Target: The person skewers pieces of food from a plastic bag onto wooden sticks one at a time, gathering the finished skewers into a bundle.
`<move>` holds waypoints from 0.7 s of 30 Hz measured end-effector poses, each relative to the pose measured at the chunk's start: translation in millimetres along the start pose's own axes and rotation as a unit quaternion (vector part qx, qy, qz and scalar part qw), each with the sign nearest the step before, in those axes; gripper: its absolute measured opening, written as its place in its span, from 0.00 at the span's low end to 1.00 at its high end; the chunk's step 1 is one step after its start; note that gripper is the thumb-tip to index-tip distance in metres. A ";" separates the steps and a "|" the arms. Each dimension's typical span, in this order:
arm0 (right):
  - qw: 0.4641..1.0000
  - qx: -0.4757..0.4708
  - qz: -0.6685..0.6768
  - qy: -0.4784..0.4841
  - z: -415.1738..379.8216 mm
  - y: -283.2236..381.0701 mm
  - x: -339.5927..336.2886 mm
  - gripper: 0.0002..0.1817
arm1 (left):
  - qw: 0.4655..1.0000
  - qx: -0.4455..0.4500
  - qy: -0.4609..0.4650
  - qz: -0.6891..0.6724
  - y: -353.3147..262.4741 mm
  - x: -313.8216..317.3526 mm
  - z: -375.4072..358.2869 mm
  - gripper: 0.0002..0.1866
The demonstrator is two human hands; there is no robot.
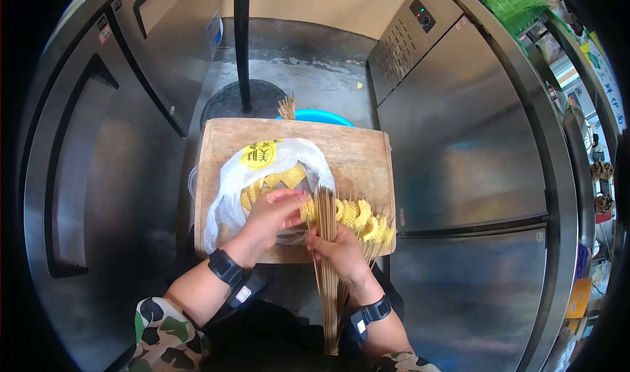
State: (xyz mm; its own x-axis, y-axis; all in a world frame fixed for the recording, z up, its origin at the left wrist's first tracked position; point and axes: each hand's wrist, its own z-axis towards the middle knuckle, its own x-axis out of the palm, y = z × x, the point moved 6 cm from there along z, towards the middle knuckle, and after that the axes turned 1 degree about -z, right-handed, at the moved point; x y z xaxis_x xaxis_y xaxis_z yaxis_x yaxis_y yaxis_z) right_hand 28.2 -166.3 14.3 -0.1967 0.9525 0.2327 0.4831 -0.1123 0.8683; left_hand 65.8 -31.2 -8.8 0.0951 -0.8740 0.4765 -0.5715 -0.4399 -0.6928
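My left hand (279, 212) pinches a yellow, honeycomb-textured food piece (308, 209) that looks like tripe, beside the tips of the skewers. Closed around a thick bundle of thin wooden skewers (327, 231) is my right hand (341, 252); the bundle points away from me. A single skewer appears to run up to the pinched piece, though its tip is hidden. Under my left hand, a white plastic bag (226, 182) lies open with more yellow pieces (272, 180) inside. Several skewered yellow pieces (361, 218) lie in a row to the right of the bundle.
A wooden board (357, 152) carries the bag and the skewers. Behind it are a blue basin (321, 116), more skewer ends (287, 107) and a black pole (242, 44) on a round base. Steel cabinets (459, 136) stand close on both sides.
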 end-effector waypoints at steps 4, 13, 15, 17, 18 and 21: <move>1.000 -0.013 0.003 -0.005 -0.3 0.9 -2.8 0.03 | 1.000 -0.014 0.002 0.018 9.1 7.9 -14.4 0.14; 0.990 0.041 0.121 0.067 -19.6 16.4 2.7 0.08 | 0.996 0.045 0.055 0.050 13.9 11.9 7.7 0.14; 0.978 0.066 0.171 0.103 -21.8 21.6 7.4 0.08 | 0.995 0.043 0.063 0.065 15.2 14.0 10.8 0.12; 0.972 0.050 0.198 0.114 -13.4 19.1 9.0 0.10 | 0.979 0.063 0.061 0.186 8.0 4.9 15.7 0.12; 0.978 0.049 0.177 0.103 -11.1 17.0 8.1 0.10 | 0.965 0.071 0.060 0.245 4.8 0.4 18.2 0.12; 0.989 0.041 0.122 0.072 -5.7 10.6 5.5 0.09 | 0.811 0.322 -0.039 0.487 -32.9 -9.9 6.9 0.13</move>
State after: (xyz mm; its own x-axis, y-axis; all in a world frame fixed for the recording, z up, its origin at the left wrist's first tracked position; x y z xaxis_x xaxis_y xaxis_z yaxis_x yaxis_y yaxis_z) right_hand 27.4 -163.8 27.3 -0.1830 0.8488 0.4961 0.5983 -0.3042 0.7413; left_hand 89.2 -9.5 5.6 -0.0810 -0.8707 -0.4851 0.1352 0.4726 -0.8708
